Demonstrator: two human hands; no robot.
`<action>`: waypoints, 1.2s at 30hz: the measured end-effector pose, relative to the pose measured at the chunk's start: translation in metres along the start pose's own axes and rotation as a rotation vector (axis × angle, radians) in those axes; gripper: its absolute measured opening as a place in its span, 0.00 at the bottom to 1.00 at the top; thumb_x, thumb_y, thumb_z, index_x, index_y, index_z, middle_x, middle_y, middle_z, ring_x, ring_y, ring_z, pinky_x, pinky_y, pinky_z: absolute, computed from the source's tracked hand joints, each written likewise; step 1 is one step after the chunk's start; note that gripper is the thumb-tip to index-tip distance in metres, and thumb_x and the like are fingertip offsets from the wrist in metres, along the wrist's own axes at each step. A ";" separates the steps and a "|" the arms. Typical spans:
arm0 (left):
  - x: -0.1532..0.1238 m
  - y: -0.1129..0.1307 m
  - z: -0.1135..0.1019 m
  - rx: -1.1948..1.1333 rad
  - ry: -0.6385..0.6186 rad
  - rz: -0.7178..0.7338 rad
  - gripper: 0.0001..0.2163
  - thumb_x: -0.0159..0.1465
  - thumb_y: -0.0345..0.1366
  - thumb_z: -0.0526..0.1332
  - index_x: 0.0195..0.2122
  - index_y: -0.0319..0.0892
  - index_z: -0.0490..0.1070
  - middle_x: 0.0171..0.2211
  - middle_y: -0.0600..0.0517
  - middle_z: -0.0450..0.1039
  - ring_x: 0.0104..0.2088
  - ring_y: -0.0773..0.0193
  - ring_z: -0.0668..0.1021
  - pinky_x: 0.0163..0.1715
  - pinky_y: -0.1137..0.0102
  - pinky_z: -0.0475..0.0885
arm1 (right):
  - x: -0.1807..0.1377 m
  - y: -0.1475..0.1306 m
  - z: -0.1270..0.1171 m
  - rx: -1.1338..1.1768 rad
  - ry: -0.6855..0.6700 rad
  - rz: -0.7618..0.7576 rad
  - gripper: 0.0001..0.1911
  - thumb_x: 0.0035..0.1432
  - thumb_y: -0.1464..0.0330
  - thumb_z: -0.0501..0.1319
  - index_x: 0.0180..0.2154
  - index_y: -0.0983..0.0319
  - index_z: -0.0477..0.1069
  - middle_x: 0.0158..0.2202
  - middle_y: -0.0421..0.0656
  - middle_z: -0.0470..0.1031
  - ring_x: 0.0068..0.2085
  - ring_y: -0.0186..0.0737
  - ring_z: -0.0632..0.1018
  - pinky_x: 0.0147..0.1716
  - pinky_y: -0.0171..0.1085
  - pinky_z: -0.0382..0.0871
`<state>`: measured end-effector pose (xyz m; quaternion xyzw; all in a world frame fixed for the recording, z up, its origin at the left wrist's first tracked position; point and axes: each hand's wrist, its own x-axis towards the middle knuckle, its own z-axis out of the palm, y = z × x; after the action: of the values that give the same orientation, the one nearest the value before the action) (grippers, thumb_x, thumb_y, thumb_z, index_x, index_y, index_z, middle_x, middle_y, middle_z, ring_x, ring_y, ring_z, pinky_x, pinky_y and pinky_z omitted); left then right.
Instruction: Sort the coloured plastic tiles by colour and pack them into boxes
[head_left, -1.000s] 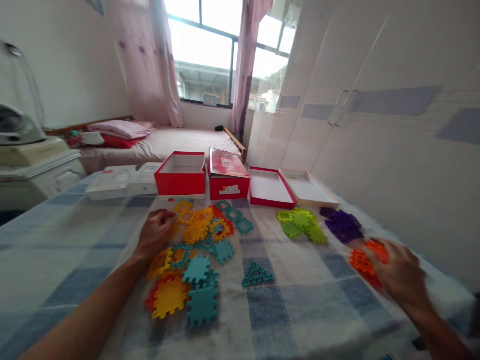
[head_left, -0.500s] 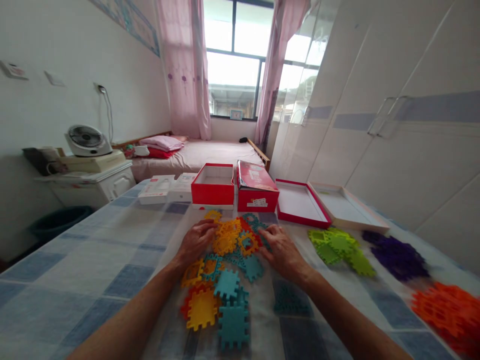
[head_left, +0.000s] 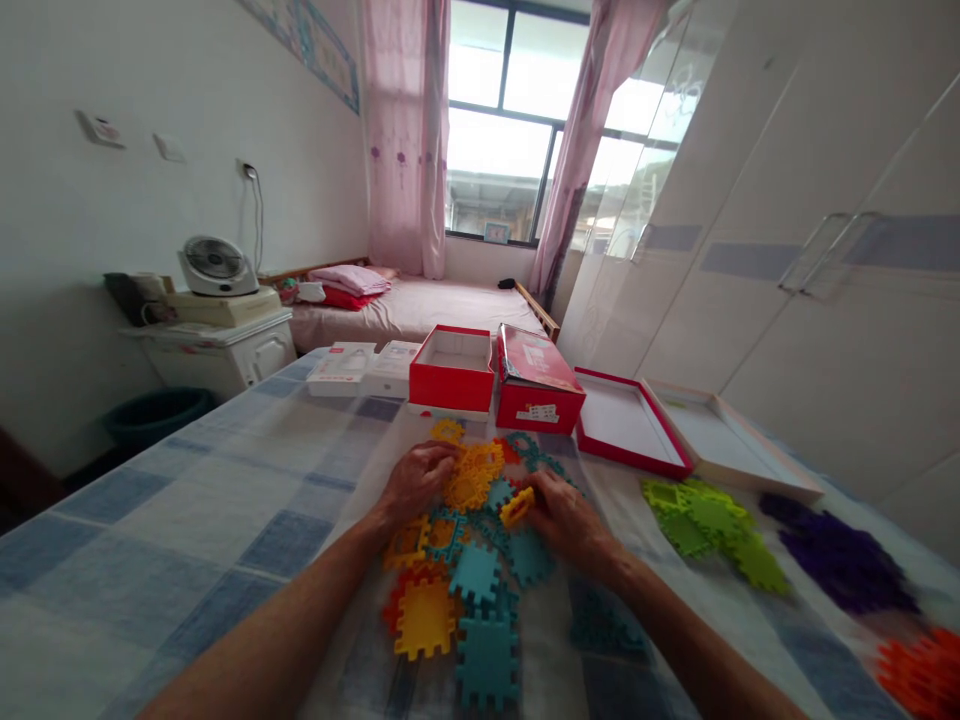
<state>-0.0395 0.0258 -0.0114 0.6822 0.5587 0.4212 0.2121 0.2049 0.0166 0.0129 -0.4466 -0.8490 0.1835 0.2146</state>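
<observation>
My left hand (head_left: 416, 480) is at the left edge of a bunch of yellow interlocking tiles (head_left: 474, 475), its fingers bent closed against them. A single yellow tile (head_left: 517, 508) is pinched in my right hand (head_left: 566, 515), tilted a little above the pile. Under and between the hands lie teal tiles (head_left: 475, 572), flat with notched edges, and some openwork ones. Nearer me, a solid yellow tile (head_left: 425, 618) rests partly over red-orange tiles (head_left: 396, 600). My right hand hides part of the teal pieces behind it.
Behind the pile stand an open red box (head_left: 451, 385), a closed red box (head_left: 540, 380) and white boxes (head_left: 341, 370). Box lids (head_left: 634, 420) lie to their right. Sorted heaps of green (head_left: 712, 525), purple (head_left: 847, 560) and orange tiles (head_left: 922, 670) sit at right on the checked cloth.
My right hand has picked up a yellow tile from the pile's right side and lifted it. My left hand stays by the yellow bunch. The camera view has turned slightly left.
</observation>
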 end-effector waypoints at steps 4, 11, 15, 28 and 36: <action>0.000 0.000 0.000 0.000 0.010 0.003 0.14 0.58 0.38 0.52 0.36 0.42 0.77 0.42 0.50 0.76 0.44 0.61 0.76 0.49 0.70 0.67 | 0.008 -0.002 -0.021 -0.085 -0.013 0.028 0.10 0.49 0.78 0.51 0.25 0.62 0.67 0.28 0.41 0.68 0.29 0.33 0.68 0.32 0.32 0.59; 0.000 -0.003 0.001 -0.011 0.030 -0.013 0.15 0.59 0.37 0.52 0.37 0.41 0.76 0.41 0.50 0.77 0.43 0.61 0.76 0.46 0.72 0.68 | 0.013 -0.011 -0.025 -0.185 -0.047 0.074 0.13 0.57 0.65 0.54 0.39 0.62 0.73 0.37 0.45 0.70 0.38 0.38 0.71 0.39 0.35 0.61; 0.000 -0.002 0.002 -0.005 0.038 -0.017 0.14 0.59 0.37 0.51 0.37 0.41 0.76 0.40 0.50 0.77 0.42 0.62 0.76 0.46 0.72 0.68 | 0.019 -0.019 -0.008 -0.274 -0.115 0.135 0.20 0.50 0.59 0.62 0.44 0.62 0.71 0.41 0.48 0.69 0.44 0.44 0.69 0.42 0.38 0.60; 0.001 0.000 0.001 -0.009 0.099 -0.044 0.13 0.58 0.35 0.52 0.34 0.41 0.76 0.39 0.50 0.77 0.40 0.63 0.77 0.45 0.72 0.68 | 0.028 -0.003 -0.003 -0.178 0.030 0.115 0.10 0.47 0.71 0.58 0.35 0.62 0.68 0.36 0.45 0.67 0.38 0.39 0.69 0.37 0.35 0.62; 0.001 -0.001 0.001 -0.001 0.102 -0.045 0.13 0.58 0.35 0.52 0.32 0.41 0.76 0.39 0.50 0.76 0.40 0.63 0.77 0.45 0.72 0.69 | 0.072 0.003 -0.006 -0.091 -0.010 0.010 0.22 0.48 0.69 0.59 0.48 0.61 0.66 0.44 0.47 0.71 0.45 0.43 0.71 0.43 0.37 0.64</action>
<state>-0.0392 0.0269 -0.0123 0.6470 0.5838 0.4510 0.1930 0.1739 0.0794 0.0311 -0.4593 -0.8553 0.1481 0.1888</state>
